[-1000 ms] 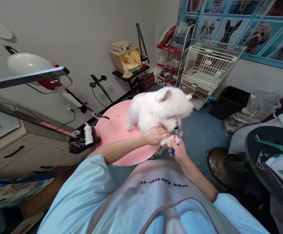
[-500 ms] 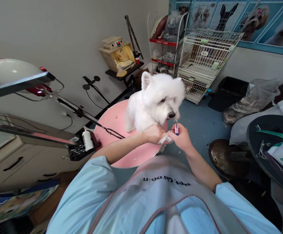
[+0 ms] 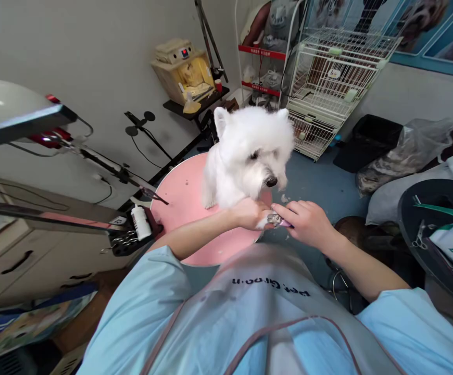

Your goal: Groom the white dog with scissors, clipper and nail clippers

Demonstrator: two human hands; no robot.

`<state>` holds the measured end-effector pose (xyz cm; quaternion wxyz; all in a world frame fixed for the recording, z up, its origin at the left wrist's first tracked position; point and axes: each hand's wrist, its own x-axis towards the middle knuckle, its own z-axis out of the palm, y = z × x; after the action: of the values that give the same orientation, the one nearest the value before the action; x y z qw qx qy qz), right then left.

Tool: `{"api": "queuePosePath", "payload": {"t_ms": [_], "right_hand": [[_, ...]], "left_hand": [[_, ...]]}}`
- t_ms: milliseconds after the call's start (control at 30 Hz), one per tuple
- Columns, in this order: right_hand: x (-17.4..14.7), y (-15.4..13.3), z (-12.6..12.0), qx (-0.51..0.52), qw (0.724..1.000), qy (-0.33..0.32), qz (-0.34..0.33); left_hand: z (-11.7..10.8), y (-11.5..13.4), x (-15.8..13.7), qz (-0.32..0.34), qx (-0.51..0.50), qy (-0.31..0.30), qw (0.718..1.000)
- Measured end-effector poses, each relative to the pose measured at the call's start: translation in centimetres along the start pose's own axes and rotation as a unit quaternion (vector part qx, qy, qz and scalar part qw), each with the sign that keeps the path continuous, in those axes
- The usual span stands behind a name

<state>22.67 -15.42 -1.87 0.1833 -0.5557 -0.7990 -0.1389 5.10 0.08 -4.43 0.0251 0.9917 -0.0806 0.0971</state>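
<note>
A fluffy white dog [image 3: 246, 156] sits on a round pink table [image 3: 179, 192], its head turned toward the right. My left hand [image 3: 250, 213] is closed around one of its front paws [image 3: 264, 223], which is partly hidden by my fingers. My right hand [image 3: 307, 221] grips nail clippers [image 3: 275, 219] with a metal head and a pink-purple handle. The metal head is right at the paw, and fingers of my right hand lie over the tool. Whether the jaws touch a nail is too small to tell.
On the right, a dark round tabletop [image 3: 410, 213] bears scissors [image 3: 419, 235] and a green-handled tool. A metal grooming arm [image 3: 105, 166] reaches in from the left, near a white bottle [image 3: 141, 223]. White wire cages [image 3: 328, 88] stand behind the dog.
My right hand has turned, so the clippers have swung from upright to lying sideways against the paw. The right elbow has moved outward. The dog's head has shifted slightly left in view.
</note>
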Motion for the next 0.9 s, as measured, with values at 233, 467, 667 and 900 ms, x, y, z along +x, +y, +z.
{"api": "queuePosePath", "payload": {"t_ms": [233,467,667,900], "right_hand": [[0.1,-0.6,-0.2,-0.005,1.0,-0.019,-0.001],[-0.4,-0.9,0.1,0.01,1.0,0.009,0.014],[-0.8,-0.6,1.5,0.071,0.988,0.111,0.082],[-0.8,-1.4,0.9,0.062,0.978,0.17,0.103]], "left_hand": [[0.6,-0.1,-0.4,0.019,0.007,0.025,0.999],[0.5,0.2,-0.9,0.022,0.015,0.05,0.998],[-0.4,0.0,-1.1,0.057,0.016,0.178,0.982],[-0.6,0.8,-0.9,-0.007,-0.004,0.238,0.971]]}}
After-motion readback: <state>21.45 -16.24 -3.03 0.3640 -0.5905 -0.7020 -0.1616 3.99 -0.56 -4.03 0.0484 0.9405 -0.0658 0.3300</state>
